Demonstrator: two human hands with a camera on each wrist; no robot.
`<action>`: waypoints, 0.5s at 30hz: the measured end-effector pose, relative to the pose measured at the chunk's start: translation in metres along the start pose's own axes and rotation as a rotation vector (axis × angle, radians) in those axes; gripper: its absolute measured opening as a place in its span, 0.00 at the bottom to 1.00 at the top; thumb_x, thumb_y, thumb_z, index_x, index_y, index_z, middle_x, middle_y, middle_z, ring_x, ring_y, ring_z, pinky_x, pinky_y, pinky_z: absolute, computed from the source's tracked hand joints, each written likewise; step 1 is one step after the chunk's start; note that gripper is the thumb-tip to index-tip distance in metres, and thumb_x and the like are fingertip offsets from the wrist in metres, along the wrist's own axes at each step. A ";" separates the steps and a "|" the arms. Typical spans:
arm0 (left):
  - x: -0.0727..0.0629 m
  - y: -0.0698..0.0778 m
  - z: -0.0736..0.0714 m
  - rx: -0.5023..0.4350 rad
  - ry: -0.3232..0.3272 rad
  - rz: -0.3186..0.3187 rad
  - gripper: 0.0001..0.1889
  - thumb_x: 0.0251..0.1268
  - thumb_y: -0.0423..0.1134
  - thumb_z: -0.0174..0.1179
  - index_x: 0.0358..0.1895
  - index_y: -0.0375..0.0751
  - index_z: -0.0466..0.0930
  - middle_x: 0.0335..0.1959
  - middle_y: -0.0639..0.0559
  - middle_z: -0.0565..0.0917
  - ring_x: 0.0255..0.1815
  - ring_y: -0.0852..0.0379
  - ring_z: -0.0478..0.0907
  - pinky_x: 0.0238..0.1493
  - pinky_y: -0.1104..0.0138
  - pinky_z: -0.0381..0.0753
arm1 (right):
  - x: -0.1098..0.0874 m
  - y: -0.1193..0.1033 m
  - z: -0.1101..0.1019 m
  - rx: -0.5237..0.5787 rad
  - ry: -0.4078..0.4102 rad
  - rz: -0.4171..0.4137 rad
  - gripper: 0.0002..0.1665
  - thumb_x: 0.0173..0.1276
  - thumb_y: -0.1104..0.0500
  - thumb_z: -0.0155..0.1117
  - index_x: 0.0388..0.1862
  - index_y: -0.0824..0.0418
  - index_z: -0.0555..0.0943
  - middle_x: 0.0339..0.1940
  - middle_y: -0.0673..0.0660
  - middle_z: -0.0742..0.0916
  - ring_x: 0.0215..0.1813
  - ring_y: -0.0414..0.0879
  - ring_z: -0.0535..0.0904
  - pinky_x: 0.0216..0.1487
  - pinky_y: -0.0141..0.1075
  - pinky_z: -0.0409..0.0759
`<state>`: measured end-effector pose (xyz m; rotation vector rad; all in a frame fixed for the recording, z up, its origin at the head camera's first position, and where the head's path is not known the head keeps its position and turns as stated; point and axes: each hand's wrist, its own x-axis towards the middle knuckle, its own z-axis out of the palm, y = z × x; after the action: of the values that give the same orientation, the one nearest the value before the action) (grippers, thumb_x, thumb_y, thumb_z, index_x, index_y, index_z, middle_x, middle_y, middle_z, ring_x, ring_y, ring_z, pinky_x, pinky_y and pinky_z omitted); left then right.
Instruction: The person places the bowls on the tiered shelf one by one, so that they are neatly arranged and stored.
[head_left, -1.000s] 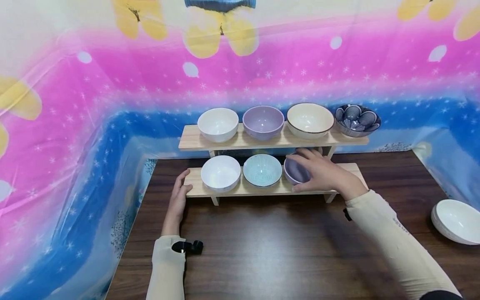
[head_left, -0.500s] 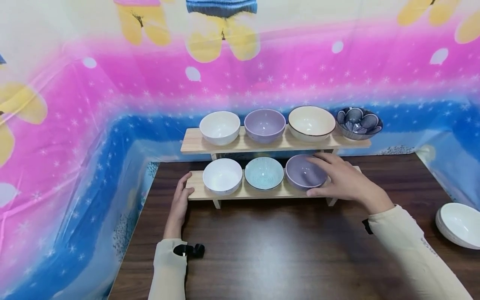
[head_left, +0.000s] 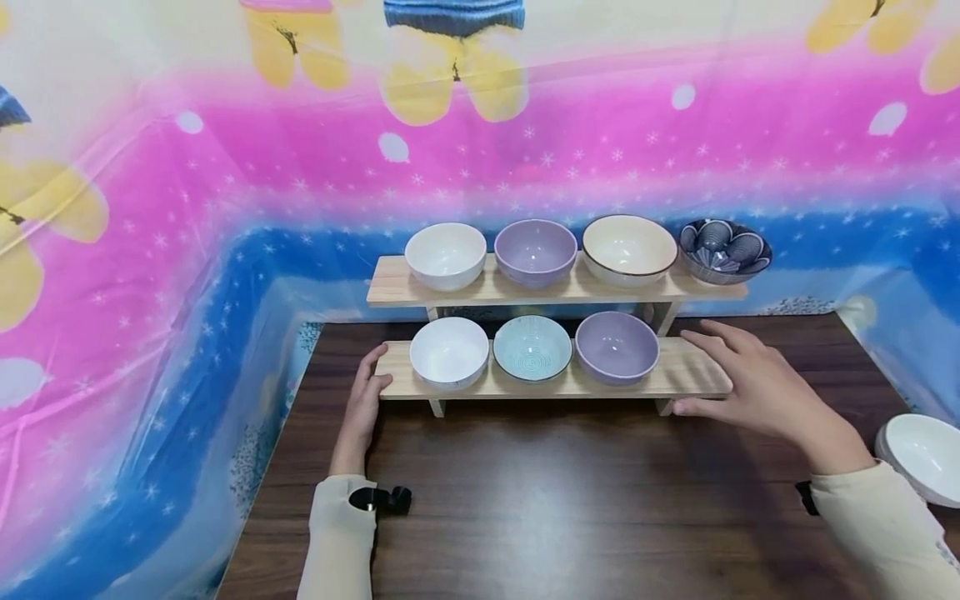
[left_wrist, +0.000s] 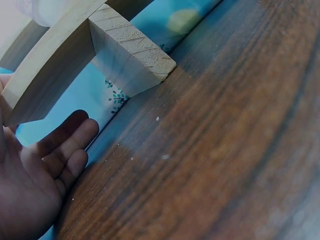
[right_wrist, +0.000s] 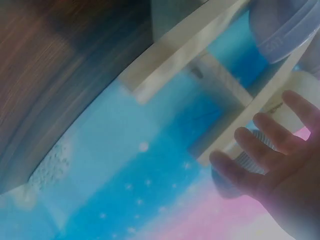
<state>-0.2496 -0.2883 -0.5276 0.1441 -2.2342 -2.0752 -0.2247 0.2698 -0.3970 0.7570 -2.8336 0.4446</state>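
My left hand (head_left: 358, 410) holds the left end of the two-tier wooden shelf (head_left: 693, 371) at its lower board, the thumb at the front edge. Three fingers of that hand (left_wrist: 55, 162) stretch out loosely below the board in the left wrist view. On the lower board stand a white bowl (head_left: 448, 354), a turquoise bowl (head_left: 532, 350) and a purple bowl (head_left: 617, 350). My right hand (head_left: 768, 387) is spread and holds nothing, near the board's right end and apart from the purple bowl. Its spread fingers (right_wrist: 245, 175) also show in the right wrist view.
The upper board carries a white bowl (head_left: 446, 258), a purple bowl (head_left: 536, 254), a cream bowl (head_left: 628, 252) with a dark rim, and a dark bowl (head_left: 725, 271) holding small patterned pieces. Stacked white bowls (head_left: 930, 458) stand at the right on the brown table (head_left: 540, 500).
My right hand has let go of the purple bowl and moved right, away from it. The purple bowl stays on the lower board. My left hand has kept its place at the shelf's end.
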 end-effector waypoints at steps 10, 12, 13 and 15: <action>-0.005 0.000 -0.001 0.001 -0.005 0.028 0.33 0.77 0.35 0.47 0.84 0.42 0.59 0.86 0.46 0.54 0.86 0.43 0.46 0.80 0.42 0.44 | -0.030 0.026 -0.007 -0.006 0.030 0.066 0.65 0.46 0.36 0.88 0.80 0.56 0.71 0.76 0.72 0.71 0.73 0.75 0.65 0.60 0.77 0.61; -0.005 -0.001 0.000 0.002 -0.002 0.036 0.32 0.77 0.36 0.47 0.83 0.43 0.61 0.85 0.46 0.56 0.85 0.44 0.47 0.79 0.43 0.45 | -0.039 0.034 -0.009 -0.022 0.032 0.091 0.67 0.45 0.35 0.89 0.81 0.56 0.69 0.76 0.74 0.71 0.72 0.77 0.64 0.59 0.78 0.60; -0.004 -0.001 0.000 0.002 0.001 0.036 0.32 0.77 0.36 0.47 0.83 0.43 0.61 0.85 0.46 0.56 0.85 0.44 0.48 0.79 0.43 0.45 | -0.043 0.038 -0.010 -0.035 0.034 0.104 0.68 0.45 0.35 0.88 0.81 0.56 0.69 0.75 0.74 0.71 0.72 0.77 0.64 0.58 0.78 0.61; -0.004 -0.001 0.000 0.003 0.003 0.039 0.32 0.77 0.36 0.47 0.83 0.43 0.61 0.85 0.46 0.56 0.85 0.44 0.48 0.79 0.43 0.45 | -0.051 0.046 -0.012 -0.061 0.048 0.132 0.68 0.44 0.35 0.89 0.82 0.56 0.68 0.75 0.76 0.71 0.71 0.79 0.65 0.56 0.79 0.62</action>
<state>-0.2460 -0.2883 -0.5289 0.1035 -2.2200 -2.0508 -0.2029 0.3352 -0.4087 0.5424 -2.8489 0.3880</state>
